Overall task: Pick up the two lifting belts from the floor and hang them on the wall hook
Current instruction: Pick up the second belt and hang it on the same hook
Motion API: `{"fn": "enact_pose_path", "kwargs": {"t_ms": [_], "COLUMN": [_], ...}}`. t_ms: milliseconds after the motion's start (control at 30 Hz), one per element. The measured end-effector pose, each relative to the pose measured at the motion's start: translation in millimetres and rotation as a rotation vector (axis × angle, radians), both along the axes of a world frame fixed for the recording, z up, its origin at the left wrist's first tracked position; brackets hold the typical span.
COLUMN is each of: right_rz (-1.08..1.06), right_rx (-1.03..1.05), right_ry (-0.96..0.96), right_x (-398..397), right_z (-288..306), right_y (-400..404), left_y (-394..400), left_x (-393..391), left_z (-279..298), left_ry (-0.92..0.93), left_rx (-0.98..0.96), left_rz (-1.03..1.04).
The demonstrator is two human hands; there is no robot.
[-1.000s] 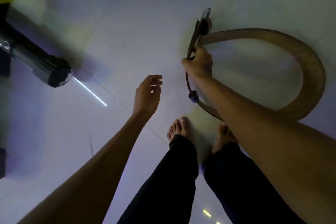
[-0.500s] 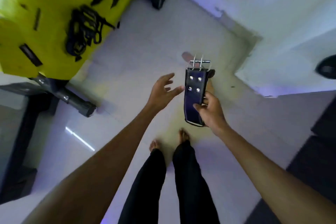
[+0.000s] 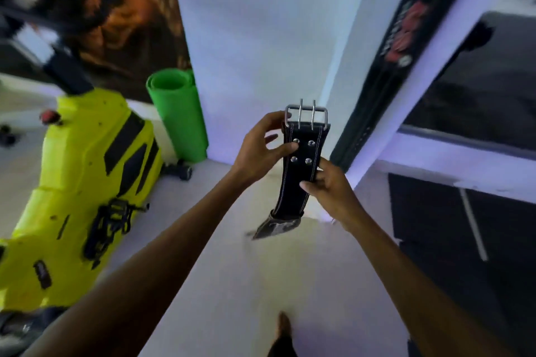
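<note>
A black leather lifting belt [image 3: 298, 180] with white stitching, four rivets and a two-prong steel buckle [image 3: 307, 116] is held upright in front of me, buckle end up. My left hand [image 3: 261, 148] grips its upper left edge, thumb near the rivets and fingers at the buckle. My right hand [image 3: 330, 191] pinches the belt's right edge lower down. The rest of the belt hangs down behind and shows a lighter inner face at the bottom [image 3: 275, 227]. I see no second belt and no wall hook.
A white wall column [image 3: 261, 38] stands straight ahead. A rolled green mat [image 3: 177, 113] leans at its left. A yellow machine [image 3: 81, 182] with black straps fills the left side. A dark banner [image 3: 385, 66] and mirror [image 3: 478, 90] are on the right. My foot [image 3: 284, 324] is on the pale floor.
I have risen from the floor with the belt and my view has swung up to the wall. My left hand, open before, has closed on the belt near the buckle.
</note>
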State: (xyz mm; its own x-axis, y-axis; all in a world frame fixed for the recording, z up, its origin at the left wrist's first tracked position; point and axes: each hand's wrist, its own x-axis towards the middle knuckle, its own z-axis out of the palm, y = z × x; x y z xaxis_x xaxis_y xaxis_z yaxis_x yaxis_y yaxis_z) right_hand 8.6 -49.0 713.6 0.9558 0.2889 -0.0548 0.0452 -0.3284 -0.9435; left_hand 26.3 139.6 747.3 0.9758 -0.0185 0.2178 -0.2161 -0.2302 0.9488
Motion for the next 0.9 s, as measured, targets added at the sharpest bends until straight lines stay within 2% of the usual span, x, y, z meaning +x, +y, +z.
{"fn": "enact_pose_path", "kwargs": {"t_ms": [200, 367, 533, 700, 900], "right_rz": [-0.188, -0.292, -0.29, -0.276, -0.42], "right_rx": [0.231, 0.291, 0.345, 0.414, 0.318], "right_ry": [-0.159, -0.406, -0.548, -0.611, -0.693], "right_x": [-41, -61, -76, -86, -99], "right_z": [124, 208, 273, 305, 259], "right_y": [-51, -105, -150, -184, -197], "left_y": [-76, -124, -180, -229, -254], "left_x": [-33, -64, -95, -115, -126], "left_z": [122, 184, 249, 306, 375], "left_ry": [-0.216, -0.362, -0.448, -0.515, -0.602], "left_rx": [-0.04, -0.092, -0.215, -0.344, -0.448], "left_rz": [-0.096, -0.03, -0.011, 0.038, 0.113]}}
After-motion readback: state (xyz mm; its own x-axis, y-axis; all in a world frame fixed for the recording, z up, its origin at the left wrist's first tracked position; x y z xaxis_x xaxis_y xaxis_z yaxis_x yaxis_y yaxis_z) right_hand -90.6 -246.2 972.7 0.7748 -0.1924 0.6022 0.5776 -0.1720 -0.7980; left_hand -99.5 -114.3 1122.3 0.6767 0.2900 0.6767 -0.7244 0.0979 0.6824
